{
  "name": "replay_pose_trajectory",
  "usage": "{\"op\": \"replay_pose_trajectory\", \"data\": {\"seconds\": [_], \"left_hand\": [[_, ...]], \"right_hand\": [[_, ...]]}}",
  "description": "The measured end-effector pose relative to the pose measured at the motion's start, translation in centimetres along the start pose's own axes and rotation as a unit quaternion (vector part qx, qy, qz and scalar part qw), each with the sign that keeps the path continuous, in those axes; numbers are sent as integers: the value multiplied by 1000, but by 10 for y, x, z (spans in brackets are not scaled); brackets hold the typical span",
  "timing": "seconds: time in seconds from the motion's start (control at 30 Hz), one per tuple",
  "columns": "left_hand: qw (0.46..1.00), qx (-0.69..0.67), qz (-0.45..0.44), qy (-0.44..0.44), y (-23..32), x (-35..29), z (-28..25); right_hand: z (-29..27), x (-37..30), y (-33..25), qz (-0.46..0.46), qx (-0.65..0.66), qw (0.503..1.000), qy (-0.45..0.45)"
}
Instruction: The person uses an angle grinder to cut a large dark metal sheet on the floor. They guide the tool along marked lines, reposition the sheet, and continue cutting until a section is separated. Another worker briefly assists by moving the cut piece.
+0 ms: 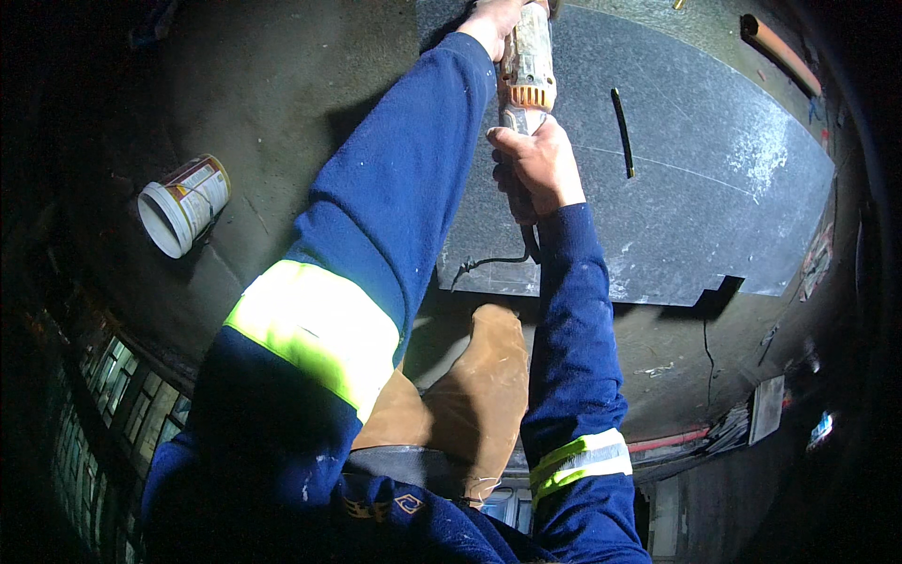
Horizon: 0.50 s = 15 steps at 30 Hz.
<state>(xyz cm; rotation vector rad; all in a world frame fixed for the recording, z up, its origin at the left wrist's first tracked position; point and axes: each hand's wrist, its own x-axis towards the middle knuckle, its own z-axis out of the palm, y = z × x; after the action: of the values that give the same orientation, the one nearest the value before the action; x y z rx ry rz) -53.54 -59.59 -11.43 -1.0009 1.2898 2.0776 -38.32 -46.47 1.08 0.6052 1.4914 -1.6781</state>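
Note:
A worn angle grinder [528, 61] with orange vents lies lengthwise ahead of me, over a large grey stone slab [686, 216]. My right hand [543, 167] is closed round its rear handle. My left hand [494, 23] grips the tool near its front end, at the picture's top edge, where the fingers are partly cut off. The grinder's head and disc are mostly out of view. From the handle a black cord [498, 260] bends left across the slab. A thin black stick, like a pencil [623, 133], rests on the slab right of my hands.
A white bucket [193, 205] lies tipped on the concrete floor at left. Past the slab's far right corner is an orange pipe [783, 54]. The slab's near edge has a notch [719, 291]. A small board [767, 410] stands at the lower right.

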Motion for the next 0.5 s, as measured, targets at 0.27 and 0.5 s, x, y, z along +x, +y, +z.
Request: {"op": "replay_pose_trajectory", "data": {"seconds": [0.27,0.5], "left_hand": [[998,30,8,57,-8,-31,5],[998,9,17,60,-16,-86,15]], "right_hand": [[4,-29,10,2,13,1000,8],[3,-48,27,11,2,999,30]]}}
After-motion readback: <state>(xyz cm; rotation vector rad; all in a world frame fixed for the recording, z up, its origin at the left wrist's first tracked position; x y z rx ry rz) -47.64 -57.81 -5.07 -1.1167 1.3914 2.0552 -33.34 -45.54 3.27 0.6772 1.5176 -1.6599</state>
